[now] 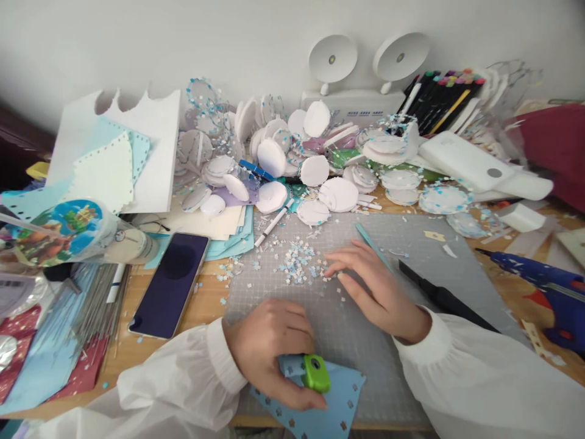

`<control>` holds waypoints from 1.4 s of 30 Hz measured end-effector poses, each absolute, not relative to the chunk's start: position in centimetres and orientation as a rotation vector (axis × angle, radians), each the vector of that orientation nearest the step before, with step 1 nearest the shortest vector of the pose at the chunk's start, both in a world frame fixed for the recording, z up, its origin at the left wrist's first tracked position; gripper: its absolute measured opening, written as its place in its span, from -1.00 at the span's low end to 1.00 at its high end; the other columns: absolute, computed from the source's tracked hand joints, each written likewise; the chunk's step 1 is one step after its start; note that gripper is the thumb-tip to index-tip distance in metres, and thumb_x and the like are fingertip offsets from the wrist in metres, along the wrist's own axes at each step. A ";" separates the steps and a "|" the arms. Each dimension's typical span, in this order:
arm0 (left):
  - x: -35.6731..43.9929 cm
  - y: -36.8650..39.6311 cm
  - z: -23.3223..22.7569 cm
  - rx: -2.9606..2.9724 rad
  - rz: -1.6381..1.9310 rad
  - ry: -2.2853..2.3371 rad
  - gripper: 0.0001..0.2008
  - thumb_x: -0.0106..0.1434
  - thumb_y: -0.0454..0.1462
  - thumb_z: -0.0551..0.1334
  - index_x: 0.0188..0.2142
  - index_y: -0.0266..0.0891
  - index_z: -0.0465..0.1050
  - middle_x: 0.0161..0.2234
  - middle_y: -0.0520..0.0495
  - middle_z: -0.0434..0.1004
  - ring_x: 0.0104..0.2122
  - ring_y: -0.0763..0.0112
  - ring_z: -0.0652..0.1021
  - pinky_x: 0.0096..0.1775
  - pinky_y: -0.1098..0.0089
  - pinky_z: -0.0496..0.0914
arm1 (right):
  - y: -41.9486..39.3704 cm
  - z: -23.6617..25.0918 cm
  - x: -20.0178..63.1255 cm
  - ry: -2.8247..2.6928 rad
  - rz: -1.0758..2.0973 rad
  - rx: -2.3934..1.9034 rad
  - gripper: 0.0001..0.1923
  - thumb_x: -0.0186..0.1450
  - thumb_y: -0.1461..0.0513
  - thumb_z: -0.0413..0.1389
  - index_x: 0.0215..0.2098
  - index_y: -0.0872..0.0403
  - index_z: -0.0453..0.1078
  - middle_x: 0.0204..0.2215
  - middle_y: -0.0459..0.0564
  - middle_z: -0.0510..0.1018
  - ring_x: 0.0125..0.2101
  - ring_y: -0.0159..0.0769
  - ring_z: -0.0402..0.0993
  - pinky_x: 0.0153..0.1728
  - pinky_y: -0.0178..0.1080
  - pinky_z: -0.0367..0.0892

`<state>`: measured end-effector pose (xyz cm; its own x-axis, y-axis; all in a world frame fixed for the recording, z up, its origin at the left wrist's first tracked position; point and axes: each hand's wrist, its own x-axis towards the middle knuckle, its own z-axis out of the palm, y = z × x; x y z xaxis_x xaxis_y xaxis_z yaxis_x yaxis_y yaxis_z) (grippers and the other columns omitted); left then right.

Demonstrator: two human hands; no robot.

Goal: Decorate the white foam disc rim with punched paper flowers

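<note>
Here: cluttered wooden desk [205, 305], grey cutting mat [356, 329], white wall [256, 42].

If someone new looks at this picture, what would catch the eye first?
Probably the left hand at the near edge of the grey cutting mat, closed over a bright green paper punch that sits on a punched blue sheet. Next, the heap of white foam discs along the wall. The right hand rests flat beside a scatter of tiny cut-outs.

Home craft desk, cutting mat [347, 329], glue gun [548, 283], paper scraps [297, 262]
</note>
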<state>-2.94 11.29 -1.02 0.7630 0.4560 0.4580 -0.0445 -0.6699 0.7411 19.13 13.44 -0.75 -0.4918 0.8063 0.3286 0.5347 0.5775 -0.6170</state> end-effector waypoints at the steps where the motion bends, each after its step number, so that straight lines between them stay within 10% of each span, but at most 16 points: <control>1: -2.9 11.3 -1.0 2.176 0.823 0.303 -0.66 0.13 -0.02 0.24 -0.54 -0.25 0.36 -0.69 -0.03 0.35 -0.65 0.42 0.35 -0.53 0.37 0.23 | 13.4 -0.8 19.2 -2.208 0.600 -1.077 -0.66 0.36 0.30 -0.09 0.09 0.00 0.18 -0.17 -0.01 0.54 -0.01 -0.22 0.37 0.20 0.09 -0.01; 17: -3.0 11.2 -1.0 2.196 0.795 0.330 -0.65 0.15 0.00 0.21 -0.55 -0.23 0.36 -0.69 -0.02 0.33 -0.63 0.42 0.34 -0.52 0.37 0.25 | 13.2 -0.5 19.0 -2.347 0.664 -1.024 -0.60 0.35 0.28 -0.08 0.16 0.03 0.13 0.08 0.08 0.39 0.18 -0.17 0.18 0.23 0.10 -0.07; 22: -3.0 11.3 -1.0 2.189 0.812 0.310 -0.64 0.14 -0.01 0.23 -0.56 -0.24 0.36 -0.70 -0.02 0.32 -0.65 0.43 0.32 -0.54 0.36 0.21 | 13.4 -0.6 19.4 -2.127 0.462 -1.154 -0.79 0.34 0.30 -0.08 -0.10 0.00 0.30 -0.33 -0.05 0.56 -0.10 -0.20 0.45 0.19 0.09 0.02; 27: -3.0 11.3 -1.0 2.190 0.790 0.319 -0.64 0.15 -0.01 0.22 -0.56 -0.24 0.36 -0.69 -0.02 0.33 -0.64 0.43 0.34 -0.52 0.37 0.24 | 13.3 -0.5 19.2 -2.242 0.535 -1.058 -0.71 0.33 0.32 -0.08 0.00 0.02 0.26 -0.09 0.01 0.52 0.04 -0.21 0.35 0.21 0.07 -0.01; 32: -3.0 11.2 -1.0 2.190 0.788 0.324 -0.63 0.15 0.01 0.21 -0.56 -0.24 0.36 -0.69 -0.02 0.33 -0.64 0.43 0.35 -0.52 0.37 0.25 | 13.4 -0.7 19.2 -2.105 0.446 -1.175 -0.75 0.34 0.36 -0.10 -0.08 0.01 0.28 -0.35 -0.08 0.56 -0.15 -0.27 0.44 0.17 0.06 0.02; 42: -3.0 11.3 -1.0 2.194 0.813 0.325 -0.63 0.15 0.01 0.22 -0.56 -0.24 0.36 -0.68 -0.03 0.35 -0.63 0.42 0.37 -0.52 0.38 0.26 | 13.0 -0.2 17.8 -2.609 0.306 -0.975 -0.57 0.35 0.31 -0.11 0.19 0.11 0.12 0.14 0.02 0.38 0.22 -0.16 0.10 0.22 0.15 -0.20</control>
<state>-2.95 11.26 -0.97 0.7651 0.4606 0.4500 -0.0228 -0.6790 0.7337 17.81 12.97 -0.17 -0.7077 0.6657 0.2367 0.5929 0.7417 -0.3135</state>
